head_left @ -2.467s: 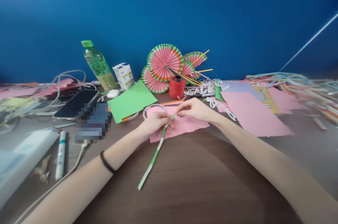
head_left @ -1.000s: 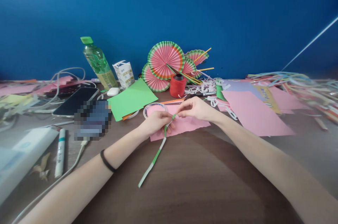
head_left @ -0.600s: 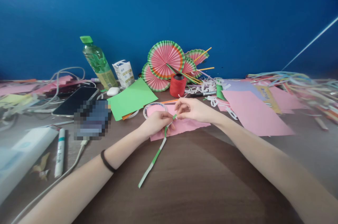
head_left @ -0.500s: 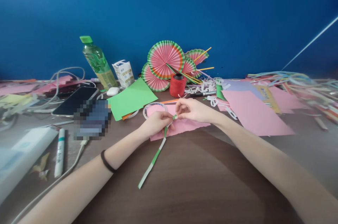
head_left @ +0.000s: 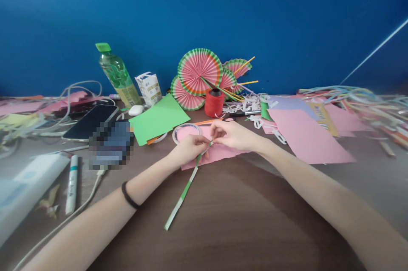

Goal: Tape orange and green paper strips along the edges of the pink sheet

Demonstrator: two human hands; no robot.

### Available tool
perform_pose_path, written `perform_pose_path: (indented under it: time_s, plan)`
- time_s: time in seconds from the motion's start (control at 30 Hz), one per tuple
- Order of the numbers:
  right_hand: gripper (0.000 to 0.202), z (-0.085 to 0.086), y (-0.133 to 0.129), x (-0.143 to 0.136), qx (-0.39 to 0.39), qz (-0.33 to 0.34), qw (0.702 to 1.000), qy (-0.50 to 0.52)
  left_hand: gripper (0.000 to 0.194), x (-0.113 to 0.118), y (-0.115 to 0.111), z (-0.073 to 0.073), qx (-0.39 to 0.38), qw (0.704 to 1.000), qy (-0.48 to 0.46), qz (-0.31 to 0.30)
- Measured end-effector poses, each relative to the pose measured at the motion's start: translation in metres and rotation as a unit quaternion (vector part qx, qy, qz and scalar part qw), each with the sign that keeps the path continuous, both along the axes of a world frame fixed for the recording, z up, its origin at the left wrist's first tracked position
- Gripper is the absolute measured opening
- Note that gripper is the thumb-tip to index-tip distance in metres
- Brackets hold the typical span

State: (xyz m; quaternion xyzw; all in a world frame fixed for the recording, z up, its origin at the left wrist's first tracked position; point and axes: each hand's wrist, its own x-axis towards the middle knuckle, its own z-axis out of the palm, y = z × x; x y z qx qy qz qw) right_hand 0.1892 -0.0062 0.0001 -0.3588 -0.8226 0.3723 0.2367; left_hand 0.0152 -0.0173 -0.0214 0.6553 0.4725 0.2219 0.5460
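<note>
A narrow green-and-white paper strip (head_left: 182, 198) slants from my fingers down towards the near part of the table. My left hand (head_left: 190, 149) pinches it close to its upper end. The fingertips of my right hand (head_left: 231, 135) are closed on that same end, meeting the left fingertips; the exact grip there is small and partly hidden. Beneath both hands lies a pink paper sheet (head_left: 225, 152). A roll of tape (head_left: 174, 135) rests on the sheet's left part, beside my left hand. Just beyond the hands stands a red thread spool (head_left: 213, 104).
Pleated watermelon-patterned paper fans (head_left: 200, 71) lean at the blue wall. Left are a green sheet (head_left: 159, 120), a tilted bottle (head_left: 118, 76), a small box (head_left: 149, 88), a phone (head_left: 91, 122), a marker (head_left: 72, 183) and a cable. More pink paper (head_left: 309, 137) lies right.
The strip's hanging lower end has swung slightly left and nearer to me. Both hands stay almost in place, the right fingertips a little closer to the left ones.
</note>
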Motion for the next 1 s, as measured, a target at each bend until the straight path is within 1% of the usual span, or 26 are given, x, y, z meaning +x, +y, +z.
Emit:
perform_pose_path:
  time_s: [0.23,0.53,0.8,1.0]
  plan:
    - [0.019,0.0015,-0.0003,-0.0003,0.011,-0.005,1.000,-0.011,0.016,0.0005,-0.0004,0.0004,-0.009,1.000,-0.014,-0.007]
    - [0.020,-0.0036,0.0017,0.0018,0.031,0.006,0.999,-0.015,0.016,0.0004,-0.0014,0.0020,-0.010,1.000,-0.012,-0.010]
    - [0.020,-0.0068,0.0032,0.0023,0.048,0.012,0.998,-0.024,0.016,-0.0010,0.0014,-0.0035,-0.007,0.999,-0.022,-0.025]
    - [0.018,-0.0061,0.0020,0.0022,0.047,0.015,0.998,-0.035,0.014,0.0009,0.0000,0.0003,-0.015,1.000,-0.009,-0.007]
